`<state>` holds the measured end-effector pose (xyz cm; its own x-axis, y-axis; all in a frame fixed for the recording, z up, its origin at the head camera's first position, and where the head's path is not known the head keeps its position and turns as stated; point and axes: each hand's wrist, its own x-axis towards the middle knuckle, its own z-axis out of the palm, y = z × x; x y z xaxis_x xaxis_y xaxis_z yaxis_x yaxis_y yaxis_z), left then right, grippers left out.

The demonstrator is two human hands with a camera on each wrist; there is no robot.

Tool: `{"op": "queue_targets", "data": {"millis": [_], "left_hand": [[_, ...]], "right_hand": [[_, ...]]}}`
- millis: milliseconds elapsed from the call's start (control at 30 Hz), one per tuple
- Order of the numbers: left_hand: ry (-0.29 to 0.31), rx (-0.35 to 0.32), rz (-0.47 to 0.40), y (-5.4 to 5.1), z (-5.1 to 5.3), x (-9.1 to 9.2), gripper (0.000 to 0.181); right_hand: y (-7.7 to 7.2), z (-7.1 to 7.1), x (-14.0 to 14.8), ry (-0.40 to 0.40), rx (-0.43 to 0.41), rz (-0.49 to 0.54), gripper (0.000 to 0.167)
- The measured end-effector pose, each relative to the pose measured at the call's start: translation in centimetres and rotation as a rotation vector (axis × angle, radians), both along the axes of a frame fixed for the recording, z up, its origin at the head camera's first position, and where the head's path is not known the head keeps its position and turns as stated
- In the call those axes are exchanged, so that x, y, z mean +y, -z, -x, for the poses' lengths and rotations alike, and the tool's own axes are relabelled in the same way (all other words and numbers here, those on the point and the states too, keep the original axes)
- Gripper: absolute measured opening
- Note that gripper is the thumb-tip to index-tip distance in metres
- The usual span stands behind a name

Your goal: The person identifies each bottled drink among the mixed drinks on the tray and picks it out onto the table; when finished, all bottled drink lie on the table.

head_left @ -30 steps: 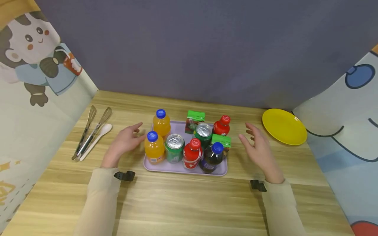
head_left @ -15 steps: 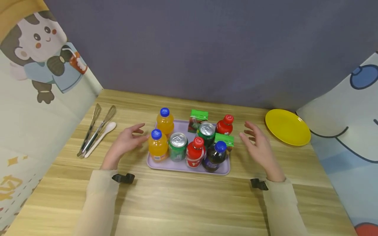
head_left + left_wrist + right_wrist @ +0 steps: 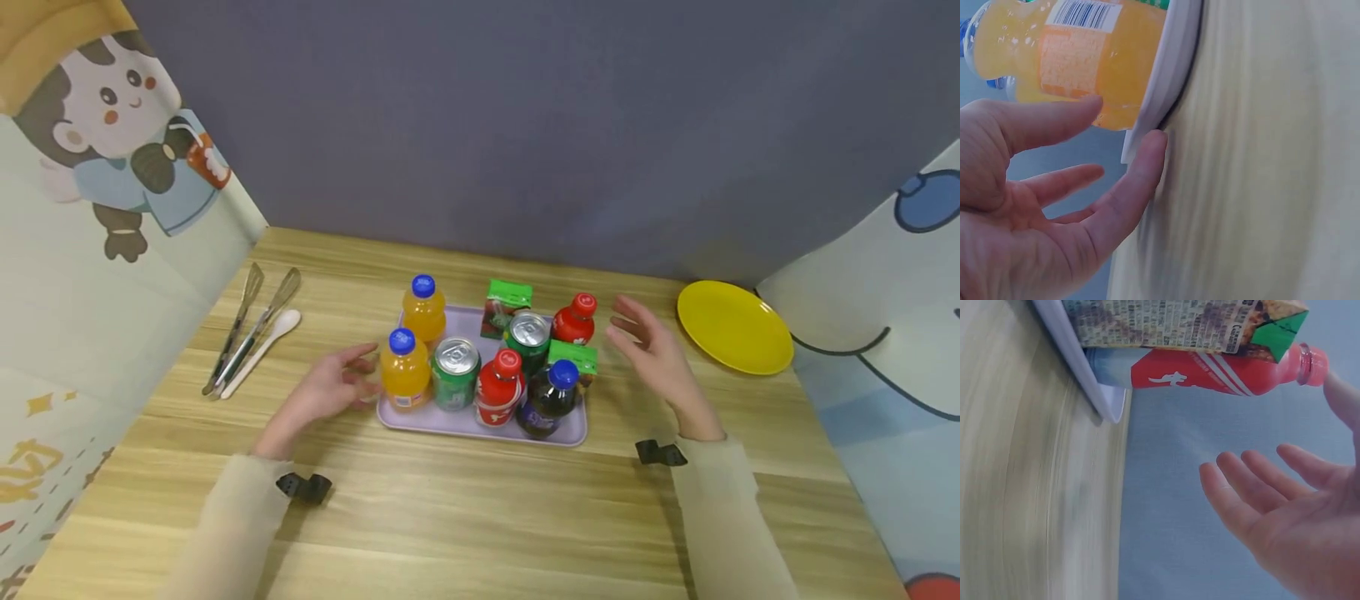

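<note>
A lilac tray [image 3: 480,430] bears two orange-juice bottles [image 3: 405,372] at its left, green cans [image 3: 455,375], red bottles [image 3: 498,392], green-topped cartons [image 3: 507,310] and a dark bottle with a blue cap [image 3: 549,402]. My left hand [image 3: 327,388] is beside the tray's left edge, fingers relaxed; the left wrist view shows its fingers [image 3: 1147,156] close by the tray rim, whether touching I cannot tell. On the right, my right hand [image 3: 655,357] hovers by the rear red bottle [image 3: 1210,372], fingers spread and holding nothing.
Two metal-headed utensils [image 3: 258,329] and a white spoon [image 3: 262,352] lie on the wooden table [image 3: 450,517] at the left. A yellow plate [image 3: 735,327] lies at the back right. Behind the table hangs a grey cloth [image 3: 480,125].
My left hand has come lower, toward the tray's left front edge. The right hand has shifted slightly up and back. The whole head view has drifted a little; the drinks stay on the tray.
</note>
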<state>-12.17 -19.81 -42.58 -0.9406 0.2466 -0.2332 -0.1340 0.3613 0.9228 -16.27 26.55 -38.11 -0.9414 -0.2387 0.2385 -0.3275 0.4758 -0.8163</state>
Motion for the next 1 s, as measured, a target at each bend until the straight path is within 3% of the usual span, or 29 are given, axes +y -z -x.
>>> {"op": "queue_targets", "data": {"millis": [267,633,1000], "left_hand": [[0.008,-0.059,-0.051,0.2,-0.9,0.5,0.081],[0.027,0.058,0.101,0.9,-1.2,0.6,0.075],[0.047,0.083,0.160,1.1,-1.2,0.9,0.072]], "right_hand": [[0.1,0.4,-0.2,-0.061,-0.067,0.115,0.056],[0.5,1.3,-0.7,-0.142,-0.091,0.203,0.059],[0.8,1.5,-1.4,-0.095,-0.129,0.135,0.058]]}}
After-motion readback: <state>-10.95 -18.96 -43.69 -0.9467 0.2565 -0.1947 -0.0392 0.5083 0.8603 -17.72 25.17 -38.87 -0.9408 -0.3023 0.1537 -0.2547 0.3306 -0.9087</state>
